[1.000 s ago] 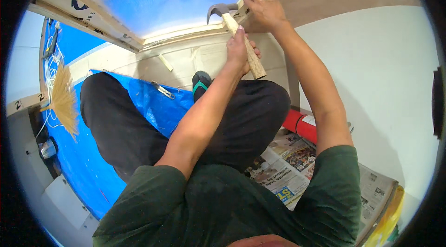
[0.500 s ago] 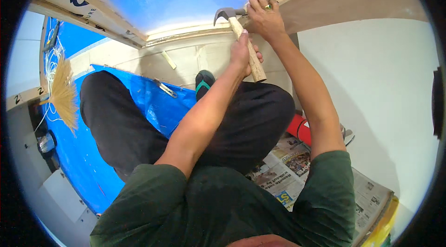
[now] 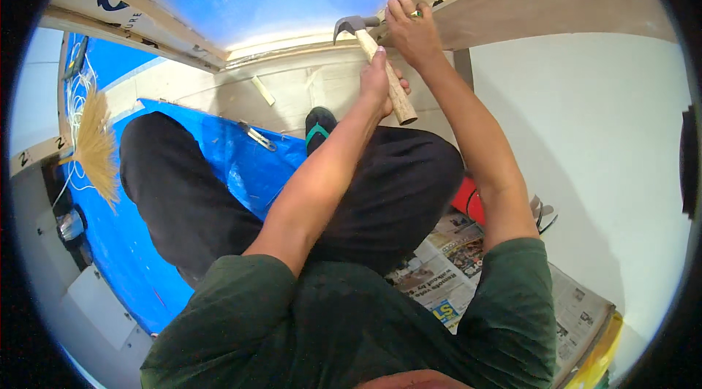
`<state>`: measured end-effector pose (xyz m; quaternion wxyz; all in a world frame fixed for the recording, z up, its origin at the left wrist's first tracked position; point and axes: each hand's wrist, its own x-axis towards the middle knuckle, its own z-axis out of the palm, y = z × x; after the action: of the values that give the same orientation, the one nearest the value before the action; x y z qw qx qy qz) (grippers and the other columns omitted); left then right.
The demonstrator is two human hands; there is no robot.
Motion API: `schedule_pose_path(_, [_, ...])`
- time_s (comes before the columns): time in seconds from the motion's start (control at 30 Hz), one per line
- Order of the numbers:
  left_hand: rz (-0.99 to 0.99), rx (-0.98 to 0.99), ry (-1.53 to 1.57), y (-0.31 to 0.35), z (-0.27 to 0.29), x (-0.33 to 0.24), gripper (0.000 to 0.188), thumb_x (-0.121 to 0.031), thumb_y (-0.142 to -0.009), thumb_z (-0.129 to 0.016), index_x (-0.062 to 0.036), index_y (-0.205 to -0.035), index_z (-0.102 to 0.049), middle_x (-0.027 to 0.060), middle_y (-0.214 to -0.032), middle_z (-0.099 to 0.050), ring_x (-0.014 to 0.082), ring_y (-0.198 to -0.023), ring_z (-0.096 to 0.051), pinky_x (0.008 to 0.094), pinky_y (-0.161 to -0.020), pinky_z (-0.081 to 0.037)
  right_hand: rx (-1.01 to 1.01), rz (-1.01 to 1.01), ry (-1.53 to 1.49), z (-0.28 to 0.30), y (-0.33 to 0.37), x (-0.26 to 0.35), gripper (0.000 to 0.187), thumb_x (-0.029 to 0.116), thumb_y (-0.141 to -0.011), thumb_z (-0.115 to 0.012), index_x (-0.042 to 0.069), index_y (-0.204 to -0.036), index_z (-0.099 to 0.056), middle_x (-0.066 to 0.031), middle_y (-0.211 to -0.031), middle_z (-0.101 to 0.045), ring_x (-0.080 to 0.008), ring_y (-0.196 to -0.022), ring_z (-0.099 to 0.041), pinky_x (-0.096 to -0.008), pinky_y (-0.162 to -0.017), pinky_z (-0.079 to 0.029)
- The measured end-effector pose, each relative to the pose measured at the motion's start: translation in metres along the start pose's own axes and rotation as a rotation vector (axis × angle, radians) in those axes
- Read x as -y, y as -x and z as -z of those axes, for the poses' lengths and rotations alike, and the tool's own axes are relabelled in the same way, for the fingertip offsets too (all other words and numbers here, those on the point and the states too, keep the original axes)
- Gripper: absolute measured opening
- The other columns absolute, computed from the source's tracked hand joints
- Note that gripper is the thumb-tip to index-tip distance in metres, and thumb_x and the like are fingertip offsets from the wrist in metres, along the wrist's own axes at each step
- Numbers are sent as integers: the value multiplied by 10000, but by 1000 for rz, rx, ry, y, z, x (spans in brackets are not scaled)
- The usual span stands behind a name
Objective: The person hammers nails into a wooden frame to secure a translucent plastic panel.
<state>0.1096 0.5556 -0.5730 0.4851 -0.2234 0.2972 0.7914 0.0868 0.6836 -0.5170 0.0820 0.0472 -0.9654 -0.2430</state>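
Observation:
My left hand is wrapped round the pale wooden handle of a claw hammer, midway along it. The hammer's dark head points away from me, its claw to the left and its striking face close to my right hand. That hand is at the corner of a wooden frame, its fingers bent and pressed together against the wood. What they pinch, if anything, is hidden. A translucent ribbed panel fills the frame, with blue showing through it.
A cutter lies on the blue tarp, with a small wood offcut beyond it. At left are a straw broom and white cord. Newspaper and a red object lie at right, beside a white wall.
The view has shifted slightly. My left hand still grips the hammer, its head near the right hand, and the right hand stays at the frame's corner.

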Motion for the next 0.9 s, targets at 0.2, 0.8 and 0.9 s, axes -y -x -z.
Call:
schedule_pose_path(0.2, [19, -36, -29, -2, 0, 2, 420, -511, -1039, -505, -95, -1066, -452, 92, -760, -526, 248, -577, -558, 447, -540, -498, -1, -30, -2, -24, 7, 11, 355, 193, -871, -600, 74, -1199, -663, -20, -1263, -527, -188, -1299, -444, -449, -1042, -380])
schedule_pose_path(0.8, [92, -69, 34, -26, 20, 3, 440, -510, -1032, -518, -81, -1114, -468, 80, -797, -529, 239, -599, -548, 434, -560, -489, 133, -15, -52, -44, 10, 21, 431, 174, -894, -561, 60, -1308, -599, -49, -1354, -525, -205, -1402, -387, -450, -1006, -414])
schedule_pose_path(0.9, [98, -88, -2, -24, 22, 3, 446, -512, -1030, -522, -81, -1129, -466, 79, -799, -529, 243, -602, -550, 433, -560, -490, 106, 4, -14, -54, 19, 22, 424, 186, -897, -562, 72, -1304, -593, -51, -1387, -513, -207, -1426, -363, -443, -1000, -416])
